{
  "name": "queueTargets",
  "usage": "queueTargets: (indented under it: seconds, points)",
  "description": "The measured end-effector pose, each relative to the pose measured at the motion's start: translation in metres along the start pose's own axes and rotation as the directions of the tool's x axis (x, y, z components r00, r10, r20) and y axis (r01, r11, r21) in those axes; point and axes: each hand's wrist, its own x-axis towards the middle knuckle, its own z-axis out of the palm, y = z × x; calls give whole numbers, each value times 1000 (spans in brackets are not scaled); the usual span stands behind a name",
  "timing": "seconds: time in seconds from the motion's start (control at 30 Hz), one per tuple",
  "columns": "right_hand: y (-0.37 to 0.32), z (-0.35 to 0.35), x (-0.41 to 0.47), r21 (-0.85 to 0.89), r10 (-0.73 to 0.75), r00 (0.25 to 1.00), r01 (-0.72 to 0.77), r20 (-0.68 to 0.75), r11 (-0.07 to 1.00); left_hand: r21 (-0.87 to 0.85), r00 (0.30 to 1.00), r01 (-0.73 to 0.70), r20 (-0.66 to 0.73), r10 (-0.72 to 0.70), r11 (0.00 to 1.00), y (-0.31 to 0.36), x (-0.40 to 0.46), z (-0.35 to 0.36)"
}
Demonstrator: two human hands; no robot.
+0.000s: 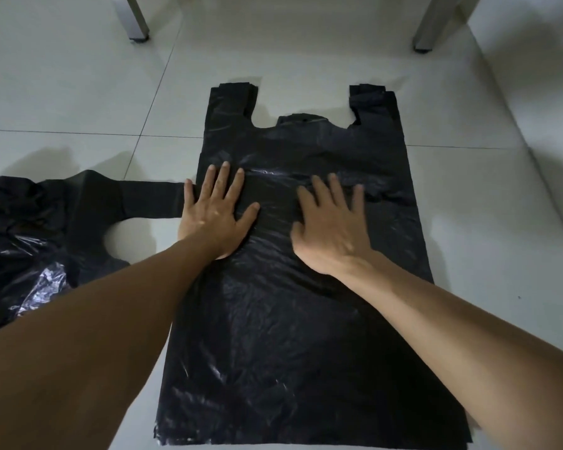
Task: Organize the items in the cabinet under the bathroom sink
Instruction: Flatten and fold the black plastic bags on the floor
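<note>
There is a single view, from a camera worn on the person's head, looking forward and steeply down at the tiled floor. It sits close above the work: both forearms enter from the bottom corners and run up toward mid-frame, where the left hand and right hand lie on a flat black bag that fills the centre from the lower edge to the upper middle. The wide-angle lens bends the tile lines at the sides. Two furniture legs mark the far limit along the top edge; a second black bag is cut off at the left edge.
</note>
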Motion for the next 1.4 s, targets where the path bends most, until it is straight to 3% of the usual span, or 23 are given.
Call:
queueTargets:
  seconds: [0.13, 0.37, 0.53, 0.63, 0.73, 0.8, 0.9, 1.03, 1.23, 1.4]
  points:
    - [-8, 16, 44, 60, -138, 987, 133, 82, 989, 0, 1000, -8, -14, 8, 1000, 0, -1, 2]
    - [106, 19, 52, 11, 233, 971, -233, 54, 972, -3, 1000, -4, -3, 4, 1000, -1, 0, 1]
    - [114, 10, 55, -25, 391, 916, -391, 88, 920, -1, 1000, -7, 9, 7, 1000, -1, 0, 2]
    - [69, 3, 66, -24, 242, 969, -243, -41, 970, 3, 1000, -6, 13, 6, 1000, 0, 1, 1]
    - [27, 5, 80, 51, -13, 1000, 12, 11, 999, 2, 1000, -6, 6, 6, 1000, 0, 0, 1]
    - [32, 13, 89, 95, -4, 998, -1, 60, 995, -6, 1000, -3, 2, 3, 1000, -1, 0, 1]
    - [70, 19, 98, 67, 123, 992, -122, -7, 990, -12, 1000, -2, 4, 2, 1000, 0, 1, -1]
    - [92, 7, 106, 85, 295, 953, -300, 63, 950, -1, 1000, -2, 16, 2, 1000, 1, 0, -2]
    - [37, 23, 72, 70, 89, 996, -89, -3, 994, -6, 1000, -1, 22, 1, 1000, 1, 0, -4]
    - [36, 28, 70, 23, 92, 996, -91, -7, 996, -85, 987, -7, 156, 20, 996, 0, 4, -20]
